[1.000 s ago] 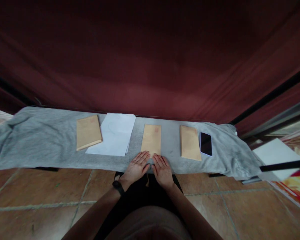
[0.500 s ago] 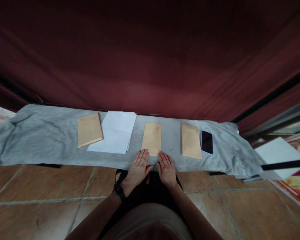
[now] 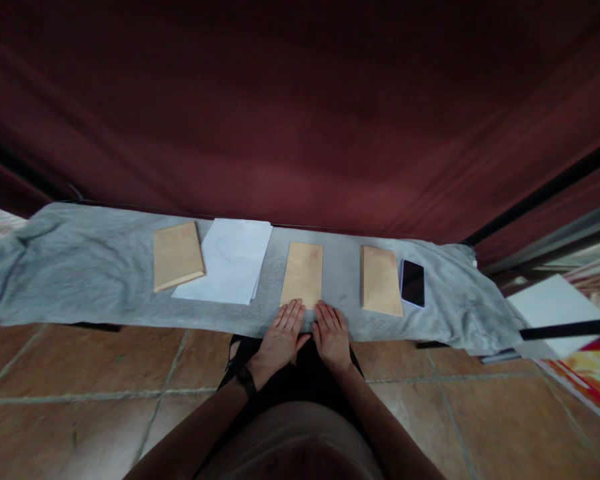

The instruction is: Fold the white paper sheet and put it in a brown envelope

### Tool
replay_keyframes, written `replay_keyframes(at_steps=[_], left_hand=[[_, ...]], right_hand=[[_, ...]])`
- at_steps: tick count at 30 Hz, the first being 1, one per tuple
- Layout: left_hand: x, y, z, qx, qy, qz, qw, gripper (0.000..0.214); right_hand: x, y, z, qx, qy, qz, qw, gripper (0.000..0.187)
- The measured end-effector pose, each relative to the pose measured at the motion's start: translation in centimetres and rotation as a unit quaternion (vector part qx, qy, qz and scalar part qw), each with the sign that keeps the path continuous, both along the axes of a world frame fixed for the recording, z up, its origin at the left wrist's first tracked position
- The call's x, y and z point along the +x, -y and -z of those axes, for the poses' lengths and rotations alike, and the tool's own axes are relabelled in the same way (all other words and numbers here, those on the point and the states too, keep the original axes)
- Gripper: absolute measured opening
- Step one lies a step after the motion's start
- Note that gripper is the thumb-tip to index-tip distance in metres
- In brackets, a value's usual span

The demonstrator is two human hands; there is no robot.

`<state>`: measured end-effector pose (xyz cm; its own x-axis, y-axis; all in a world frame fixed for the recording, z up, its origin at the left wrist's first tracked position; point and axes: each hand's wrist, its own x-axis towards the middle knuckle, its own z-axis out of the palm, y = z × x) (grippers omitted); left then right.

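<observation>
My left hand (image 3: pixel 281 333) and my right hand (image 3: pixel 331 331) lie flat and open, side by side, on the near edge of a grey cloth (image 3: pixel 80 273). Their fingertips touch the near end of a brown envelope (image 3: pixel 303 274) lying lengthwise in the middle. Neither hand holds anything. A black band sits on my left wrist. Further brown envelopes lie to the left (image 3: pixel 177 255) and right (image 3: pixel 381 280).
White paper sheets (image 3: pixel 231 261) lie beside the left envelope. A black phone (image 3: pixel 413 283) rests at the right envelope's edge. A dark red curtain (image 3: pixel 300 120) hangs behind. Tiled floor (image 3: pixel 70 387) spreads in front; a white sheet (image 3: pixel 555 307) and black bar sit at right.
My hands have shifted slightly along the cloth's near edge, staying flat by the middle envelope. The view has tilted a little.
</observation>
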<state>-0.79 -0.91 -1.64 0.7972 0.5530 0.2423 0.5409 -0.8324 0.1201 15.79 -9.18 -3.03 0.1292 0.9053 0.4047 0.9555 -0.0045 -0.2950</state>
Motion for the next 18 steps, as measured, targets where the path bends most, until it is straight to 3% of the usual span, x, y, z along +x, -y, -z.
replay_keyframes(at_steps=[8,14,18], left_hand=[[-1.0,-0.4,0.9,0.009,0.010,-0.021,1.000,0.067],[-1.1,-0.5,1.1,0.006,-0.004,-0.022,1.000,0.066],[-1.1,-0.4,1.2,-0.001,-0.001,-0.023,1.000,0.070]], right_hand=[[-0.5,-0.2,-0.2,0.006,-0.014,0.007,1.000,0.048],[-2.6,-1.4,-1.0,-0.026,-0.013,-0.057,0.998,0.049],[-3.0,-1.4,-0.9,-0.043,-0.002,-0.037,0.998,0.051]])
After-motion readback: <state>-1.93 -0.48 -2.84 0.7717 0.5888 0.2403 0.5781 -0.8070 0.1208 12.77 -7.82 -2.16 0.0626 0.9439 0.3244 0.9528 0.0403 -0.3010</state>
